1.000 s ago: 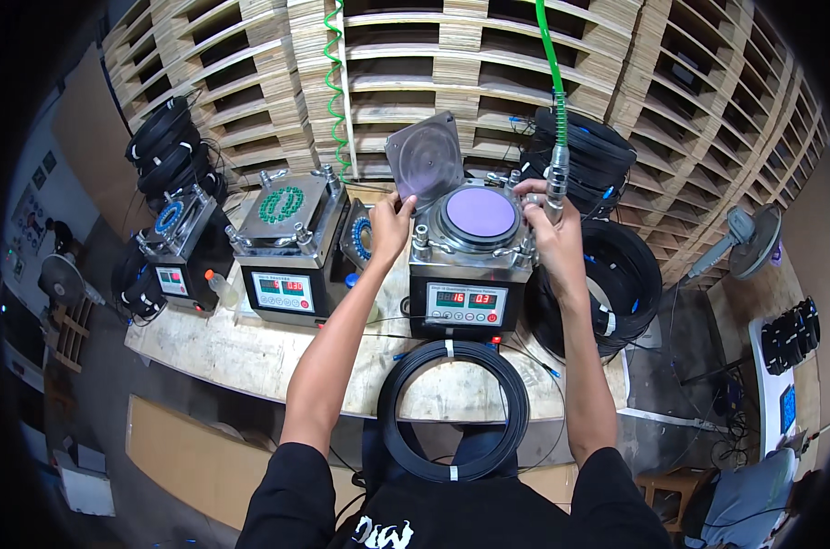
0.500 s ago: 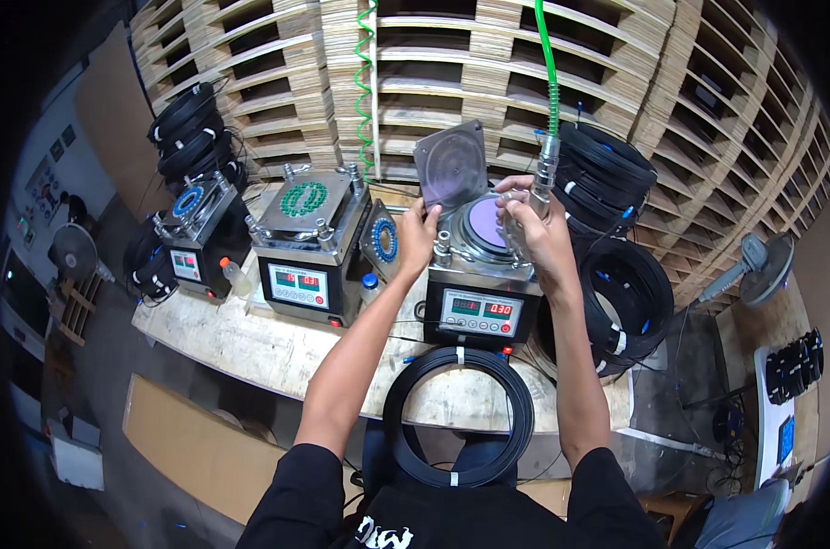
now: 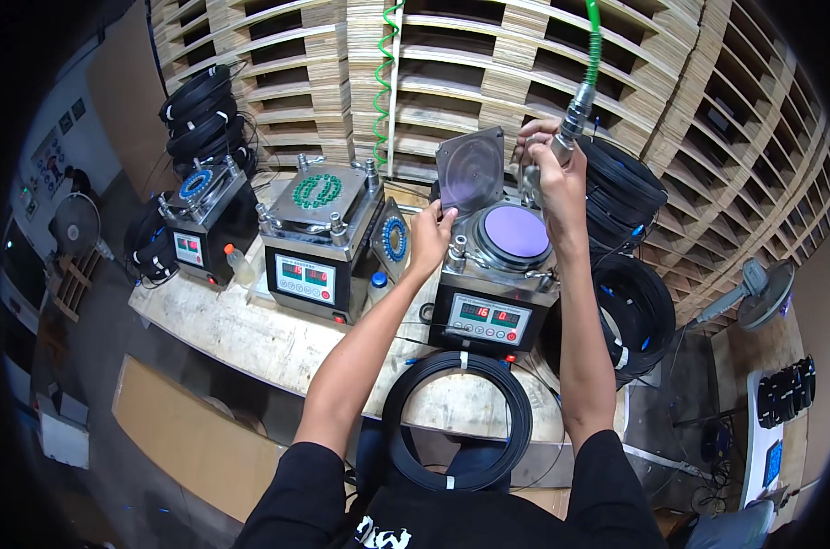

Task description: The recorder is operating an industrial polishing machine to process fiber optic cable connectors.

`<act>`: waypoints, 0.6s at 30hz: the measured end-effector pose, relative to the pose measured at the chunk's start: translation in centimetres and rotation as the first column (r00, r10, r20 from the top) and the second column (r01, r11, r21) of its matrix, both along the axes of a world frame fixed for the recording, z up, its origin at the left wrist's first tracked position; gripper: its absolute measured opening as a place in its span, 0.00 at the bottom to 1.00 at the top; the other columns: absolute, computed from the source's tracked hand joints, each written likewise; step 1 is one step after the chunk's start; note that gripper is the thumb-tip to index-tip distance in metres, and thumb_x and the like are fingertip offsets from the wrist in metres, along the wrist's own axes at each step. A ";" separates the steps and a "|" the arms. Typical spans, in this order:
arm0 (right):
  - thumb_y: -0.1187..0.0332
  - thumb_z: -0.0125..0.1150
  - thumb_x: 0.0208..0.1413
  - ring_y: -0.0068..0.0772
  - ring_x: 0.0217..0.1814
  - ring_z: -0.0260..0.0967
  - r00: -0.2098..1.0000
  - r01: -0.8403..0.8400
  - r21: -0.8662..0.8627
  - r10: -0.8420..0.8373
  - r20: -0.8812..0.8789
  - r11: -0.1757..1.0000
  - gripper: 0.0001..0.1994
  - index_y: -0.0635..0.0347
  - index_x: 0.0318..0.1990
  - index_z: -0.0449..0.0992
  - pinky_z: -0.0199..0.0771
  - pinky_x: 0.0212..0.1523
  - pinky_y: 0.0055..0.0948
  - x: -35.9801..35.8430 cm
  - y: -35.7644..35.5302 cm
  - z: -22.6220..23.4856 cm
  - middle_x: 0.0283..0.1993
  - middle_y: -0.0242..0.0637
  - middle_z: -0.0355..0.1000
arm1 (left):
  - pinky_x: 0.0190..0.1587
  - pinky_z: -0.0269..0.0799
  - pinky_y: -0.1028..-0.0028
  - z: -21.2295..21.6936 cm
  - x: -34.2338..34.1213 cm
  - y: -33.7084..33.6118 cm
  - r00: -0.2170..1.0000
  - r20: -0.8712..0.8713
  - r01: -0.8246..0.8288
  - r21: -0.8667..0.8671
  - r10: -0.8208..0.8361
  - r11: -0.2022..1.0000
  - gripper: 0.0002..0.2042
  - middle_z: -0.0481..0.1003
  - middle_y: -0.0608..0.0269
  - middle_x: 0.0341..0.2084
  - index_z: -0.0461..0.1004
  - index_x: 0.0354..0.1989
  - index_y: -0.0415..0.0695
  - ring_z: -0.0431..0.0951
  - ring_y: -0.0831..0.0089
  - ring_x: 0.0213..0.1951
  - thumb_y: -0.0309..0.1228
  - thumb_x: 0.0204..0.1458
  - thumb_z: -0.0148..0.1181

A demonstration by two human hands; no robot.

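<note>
In front of me stands a polishing machine (image 3: pixel 488 316) with a lit display and a round purple polishing pad (image 3: pixel 515 231) on top. My left hand (image 3: pixel 430 236) pinches the lower left corner of a square translucent plate (image 3: pixel 471 169), which stands tilted up behind the pad. My right hand (image 3: pixel 561 178) is closed round a metal air gun (image 3: pixel 572 123), held above the pad's far right side. A green hose (image 3: pixel 594 41) runs up from the gun. My fingers hide most of the gun's body and its nozzle.
Two similar machines (image 3: pixel 307 265) (image 3: pixel 195 233) stand to the left, with bottles (image 3: pixel 239 265) between them. A black cable coil (image 3: pixel 458 421) lies at the table's front edge. More coils (image 3: pixel 621 183) are stacked at right, before wooden pallets (image 3: pixel 451 73). A fan (image 3: pixel 764 279) stands far right.
My right hand has lifted up and away from the pad with the air gun, leaving the pad's whole face in view. My left hand stays at the plate's corner. The view has shifted slightly.
</note>
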State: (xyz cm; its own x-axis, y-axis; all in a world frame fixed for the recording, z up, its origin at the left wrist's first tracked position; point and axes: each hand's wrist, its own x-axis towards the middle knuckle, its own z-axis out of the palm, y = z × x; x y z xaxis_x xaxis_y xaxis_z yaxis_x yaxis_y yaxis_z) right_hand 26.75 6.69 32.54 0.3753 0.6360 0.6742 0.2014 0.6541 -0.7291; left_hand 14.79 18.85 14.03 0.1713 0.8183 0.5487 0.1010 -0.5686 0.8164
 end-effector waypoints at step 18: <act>0.73 0.52 0.58 0.19 0.33 0.67 0.988 0.023 -0.337 0.030 0.149 0.941 0.08 0.63 0.42 0.76 0.70 0.38 0.23 6.1 -0.5 -2.5 0.35 0.31 0.71 | 0.41 0.75 0.77 -0.2 -0.4 3.0 0.960 0.013 0.277 -0.167 -0.278 0.946 0.13 0.82 0.63 0.37 0.78 0.48 0.31 0.78 0.83 0.37 0.26 0.58 0.63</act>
State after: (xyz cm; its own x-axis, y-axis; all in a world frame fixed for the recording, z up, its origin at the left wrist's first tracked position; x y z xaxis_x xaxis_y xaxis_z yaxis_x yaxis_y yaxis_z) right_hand 32.87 6.14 30.09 0.2839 0.8369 0.4681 0.3235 0.3759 -0.8684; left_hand 14.43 21.89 13.87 0.4094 0.8168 0.4066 -0.0325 -0.4323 0.9011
